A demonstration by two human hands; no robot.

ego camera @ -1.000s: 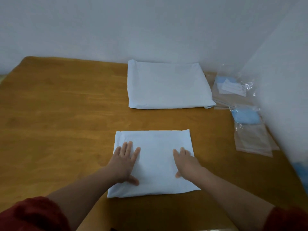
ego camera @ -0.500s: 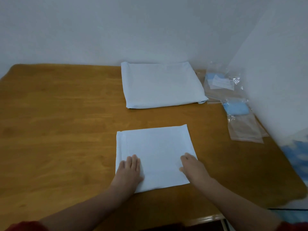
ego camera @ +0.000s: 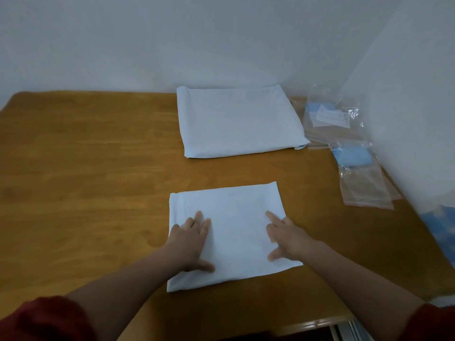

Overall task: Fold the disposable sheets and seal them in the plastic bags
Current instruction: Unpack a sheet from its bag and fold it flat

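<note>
Two clear plastic bags lie past the small sheet (ego camera: pixel 229 232) and off to its right. The far bag (ego camera: pixel 330 134) has something blue in it and a white label. The near bag (ego camera: pixel 364 190) has a blue folded thing in its top end, and the rest of it looks flat. The two bags meet at their ends. I cannot tell if either bag is sealed.

The small sheet is white and folded into a neat flat shape. It is not in a bag. Both hands lie on top of it. The left hand (ego camera: pixel 189 242) is flat on its left side, with straight fingers close together and the thumb out to the side. The right hand (ego camera: pixel 285 237) is flat on its right side, with its fingers spread and one finger pointing away. No fingers curl round anything; they just press down on the sheet. Red sleeves (ego camera: pixel 41 318) show nearer than the small sheet, at both arms.

A big sheet (ego camera: pixel 240 121), white and folded too, lies straight past the small sheet, well apart from it. Its right edge touches the far bag.

All of this lies on a brown wooden table (ego camera: pixel 86 168). A pale wall (ego camera: pixel 172 40) stands behind the big sheet, far past the small sheet. Another pale wall (ego camera: pixel 413 107) stands to the right of the small sheet, behind the bags. Something blue and white (ego camera: pixel 440 222) shows far to the right of the small sheet, too blurry to tell.
</note>
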